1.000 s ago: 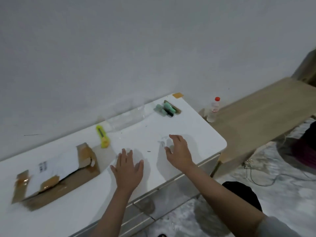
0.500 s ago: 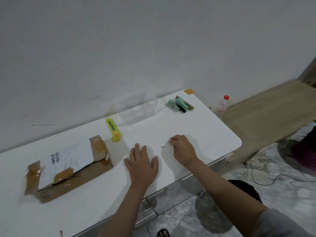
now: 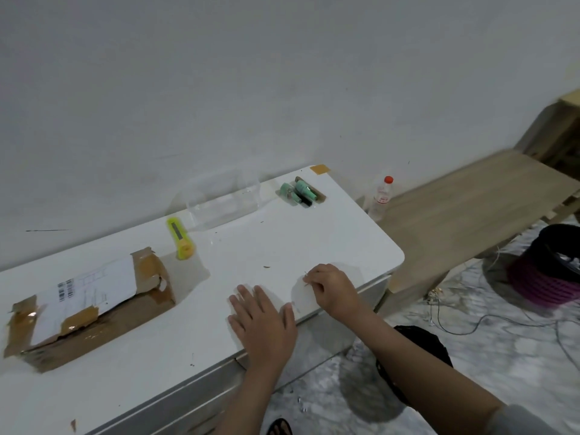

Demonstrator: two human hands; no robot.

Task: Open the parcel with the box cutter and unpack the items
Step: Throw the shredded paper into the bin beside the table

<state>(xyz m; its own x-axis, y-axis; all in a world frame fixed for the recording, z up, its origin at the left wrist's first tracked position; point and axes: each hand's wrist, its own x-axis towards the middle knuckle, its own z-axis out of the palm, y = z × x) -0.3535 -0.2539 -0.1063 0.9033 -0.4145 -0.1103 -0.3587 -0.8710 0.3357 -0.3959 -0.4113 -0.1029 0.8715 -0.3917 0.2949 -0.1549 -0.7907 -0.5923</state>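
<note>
A taped cardboard parcel (image 3: 91, 306) with a white shipping label lies at the left of the white table (image 3: 329, 233). Its right end looks torn open. A yellow box cutter (image 3: 179, 233) rests behind it near the wall. My left hand (image 3: 262, 321) lies flat on the table near the front edge, fingers spread, holding nothing. My right hand (image 3: 334, 288) is just to its right, fingers curled, pinching a tiny thin scrap at the fingertips. Green items (image 3: 299, 191) lie on a brown card at the back right.
A clear plastic container (image 3: 224, 202) stands against the wall. A bottle with a red cap (image 3: 381, 197) stands on the wooden bench (image 3: 464, 221) to the right. A dark and purple basket (image 3: 552, 271) and cables lie on the floor.
My right hand went from open fingers to a curled pinch and drew slightly back toward me. The left hand stays flat. The camera view has shifted to the left.
</note>
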